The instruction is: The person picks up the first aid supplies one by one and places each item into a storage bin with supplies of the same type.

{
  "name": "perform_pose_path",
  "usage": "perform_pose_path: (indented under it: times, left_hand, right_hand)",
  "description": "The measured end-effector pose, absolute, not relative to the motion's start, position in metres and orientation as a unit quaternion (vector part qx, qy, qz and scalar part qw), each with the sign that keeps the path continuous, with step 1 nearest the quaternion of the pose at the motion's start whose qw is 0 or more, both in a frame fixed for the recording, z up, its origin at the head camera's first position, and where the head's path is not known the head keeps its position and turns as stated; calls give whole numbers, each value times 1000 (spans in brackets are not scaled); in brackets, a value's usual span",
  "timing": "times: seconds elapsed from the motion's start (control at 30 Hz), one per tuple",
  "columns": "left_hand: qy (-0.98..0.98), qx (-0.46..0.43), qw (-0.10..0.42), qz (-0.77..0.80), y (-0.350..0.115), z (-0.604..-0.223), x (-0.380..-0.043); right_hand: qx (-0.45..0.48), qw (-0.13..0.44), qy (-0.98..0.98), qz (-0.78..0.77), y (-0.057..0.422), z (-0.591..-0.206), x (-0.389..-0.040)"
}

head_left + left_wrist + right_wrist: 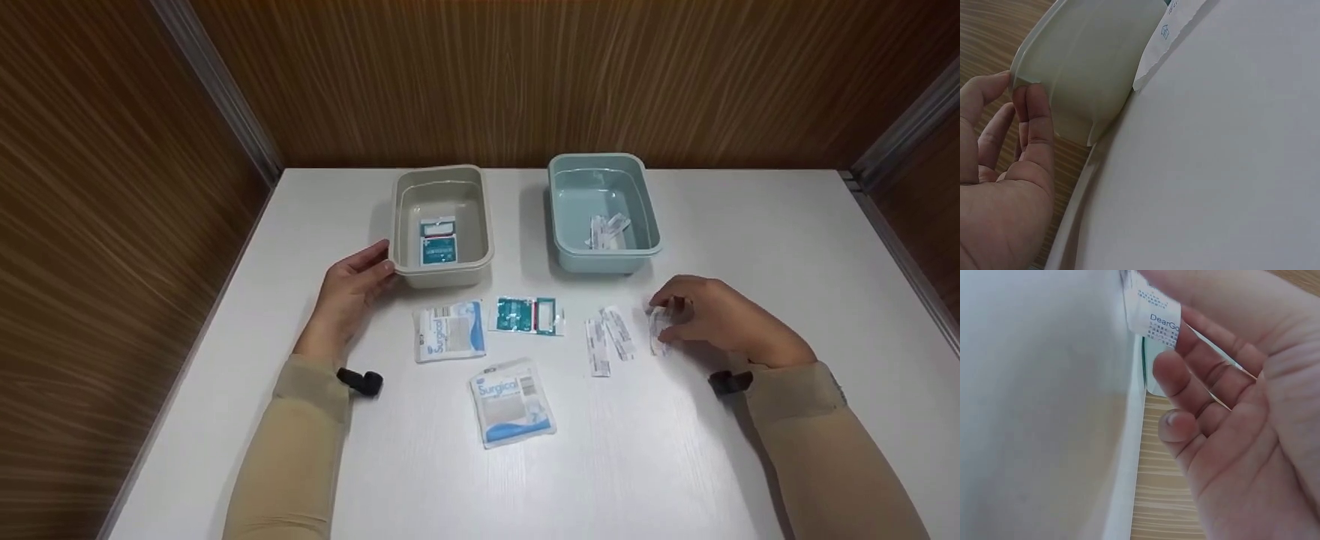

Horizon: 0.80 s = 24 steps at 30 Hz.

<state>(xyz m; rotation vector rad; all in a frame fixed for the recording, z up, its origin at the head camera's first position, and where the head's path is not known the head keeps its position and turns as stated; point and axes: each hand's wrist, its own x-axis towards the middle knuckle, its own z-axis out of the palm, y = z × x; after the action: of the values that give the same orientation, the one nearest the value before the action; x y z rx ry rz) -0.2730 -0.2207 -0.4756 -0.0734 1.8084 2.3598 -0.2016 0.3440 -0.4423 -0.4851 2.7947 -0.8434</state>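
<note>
the right hand (709, 315) is pinching a white wrapped bandage strip (1154, 318) between thumb and fingers, the grip closing on it just above or at the worktop (637, 450); which of the two, i cannot tell. the strip is showing dark print in the right wrist view and is sitting in front of the light blue tub (606, 264), to its right. two loose bandage strips (597, 349) are lying side by side just left of that hand.

the left hand (349, 296) is touching the front left corner of the beige tub (446, 278) from outside, its grip standing partly open, with thumb and fingertips resting at the rim and wall.

inside the beige tub a teal-and-white packet (439, 247) is lying near the front; inside the light blue tub several white strips (606, 231) are lying in an overlapping cluster, also toward the front.

in front of the beige tub one surgical packet (454, 345) is lying flat, with a second teal packet (514, 315) just beside it on the right. another surgical packet (512, 405) is lying nearer the person. tan sleeves (292, 450) are covering both forearms, and a wood-grain panel (487, 75) is standing behind the worktop.
</note>
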Motion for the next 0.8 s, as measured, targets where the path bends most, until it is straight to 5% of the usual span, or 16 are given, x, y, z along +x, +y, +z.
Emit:
perform_pose_path:
  times: [0.5, 0.8]
  left_hand:
    - [628, -27, 84, 773, -217, -479, -274]
    - [626, -26, 84, 775, -220, -476, -272]
  right_hand:
    - [-123, 15, 935, -331, 358, -437, -200]
    - [-108, 25, 925, -363, 357, -432, -198]
